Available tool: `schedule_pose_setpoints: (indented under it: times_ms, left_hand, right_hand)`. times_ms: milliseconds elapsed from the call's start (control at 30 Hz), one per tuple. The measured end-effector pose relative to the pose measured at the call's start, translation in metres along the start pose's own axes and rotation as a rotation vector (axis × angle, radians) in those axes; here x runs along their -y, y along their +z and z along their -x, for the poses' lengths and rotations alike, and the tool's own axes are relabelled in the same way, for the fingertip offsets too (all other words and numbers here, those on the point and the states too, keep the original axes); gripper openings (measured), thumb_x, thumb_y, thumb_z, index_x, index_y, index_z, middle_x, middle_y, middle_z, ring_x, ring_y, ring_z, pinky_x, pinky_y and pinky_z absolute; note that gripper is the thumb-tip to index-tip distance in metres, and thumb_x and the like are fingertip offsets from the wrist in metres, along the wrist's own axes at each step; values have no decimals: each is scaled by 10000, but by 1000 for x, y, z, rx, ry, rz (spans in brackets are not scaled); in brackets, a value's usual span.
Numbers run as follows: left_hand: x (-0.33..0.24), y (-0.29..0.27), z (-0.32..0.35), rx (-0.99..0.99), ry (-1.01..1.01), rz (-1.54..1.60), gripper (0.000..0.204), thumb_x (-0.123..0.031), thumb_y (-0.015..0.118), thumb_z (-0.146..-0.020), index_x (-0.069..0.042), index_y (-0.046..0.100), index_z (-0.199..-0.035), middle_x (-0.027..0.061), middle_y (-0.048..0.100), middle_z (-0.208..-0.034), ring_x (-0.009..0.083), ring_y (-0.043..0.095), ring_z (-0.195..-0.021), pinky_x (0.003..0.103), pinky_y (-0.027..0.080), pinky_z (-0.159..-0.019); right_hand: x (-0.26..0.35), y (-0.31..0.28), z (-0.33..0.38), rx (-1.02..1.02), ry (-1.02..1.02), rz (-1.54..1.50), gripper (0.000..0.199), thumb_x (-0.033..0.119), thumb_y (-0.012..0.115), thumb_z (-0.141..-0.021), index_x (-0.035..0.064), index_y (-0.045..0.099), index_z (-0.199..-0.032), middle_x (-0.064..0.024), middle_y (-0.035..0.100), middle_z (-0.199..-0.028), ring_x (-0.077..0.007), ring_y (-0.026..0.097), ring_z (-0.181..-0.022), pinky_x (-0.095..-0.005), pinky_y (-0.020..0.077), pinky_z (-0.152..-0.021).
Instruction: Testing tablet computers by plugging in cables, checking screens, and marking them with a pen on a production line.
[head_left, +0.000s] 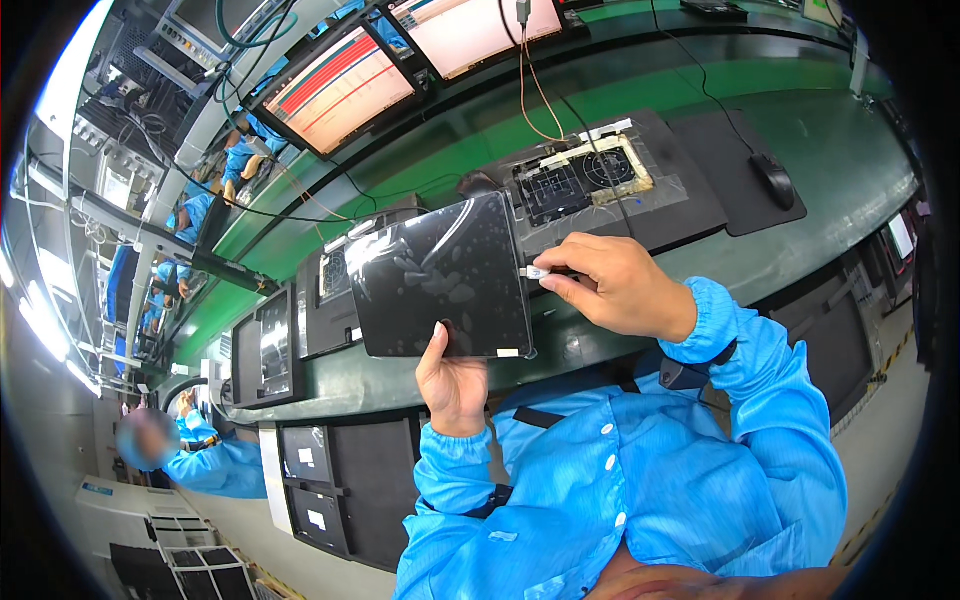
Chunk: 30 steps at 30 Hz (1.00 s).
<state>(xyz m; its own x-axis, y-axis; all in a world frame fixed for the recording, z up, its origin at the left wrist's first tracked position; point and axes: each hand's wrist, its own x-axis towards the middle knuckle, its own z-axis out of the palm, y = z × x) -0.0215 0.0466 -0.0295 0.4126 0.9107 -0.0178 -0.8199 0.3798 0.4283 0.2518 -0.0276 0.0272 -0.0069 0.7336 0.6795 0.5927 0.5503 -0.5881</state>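
A black tablet with a glossy, smudged screen is held up over the near edge of the green workbench. My left hand grips its lower edge, the thumb lying on the front and the other fingers hidden behind. At the tablet's right edge, my right hand pinches a small white cable plug between thumb and forefinger. The plug's tip meets the tablet's side; whether it sits fully in the port I cannot tell. A small white label is at the tablet's lower right corner.
Behind the tablet lies a black fixture with a framed fan grille. A mouse rests on a dark mat to the right. Two monitors stand at the back. Black trays lie left, and a co-worker sits beyond them.
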Motion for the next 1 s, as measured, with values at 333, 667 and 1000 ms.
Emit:
schedule_pose_setpoints:
  times_ms: [333, 667, 1000]
  left_hand:
    - [2, -3, 2, -72, -48, -107, 295, -38, 626, -1092, 0, 705, -1373, 160, 766, -1383, 313, 722, -1312, 509, 566, -1188]
    - [45, 48, -12, 68, 46, -75, 335, -141, 628, -1139, -10, 664, -1445, 125, 700, -1485, 285, 676, -1347, 491, 503, -1206]
    - [132, 108, -53, 181, -41, -369, 371, -254, 628, -1173, 11, 665, -1431, 89, 727, -1373, 172, 678, -1240, 366, 528, -1098]
  right_hand:
    - [-2, -10, -1, 199, -68, 128, 155, 155, 751, -1017, 57, 720, -1134, -114, 721, -1019, -369, 717, -877, -480, 565, -767]
    - [-4, -2, 17, -489, 17, 146, 247, 85, 834, -878, 41, 688, -1072, -140, 654, -1120, -318, 645, -1054, -446, 520, -952]
    - [-28, -44, 48, -333, 528, -939, 478, 369, 579, -1181, 20, 564, -1507, -115, 716, -1365, -235, 715, -1223, -450, 593, -1033]
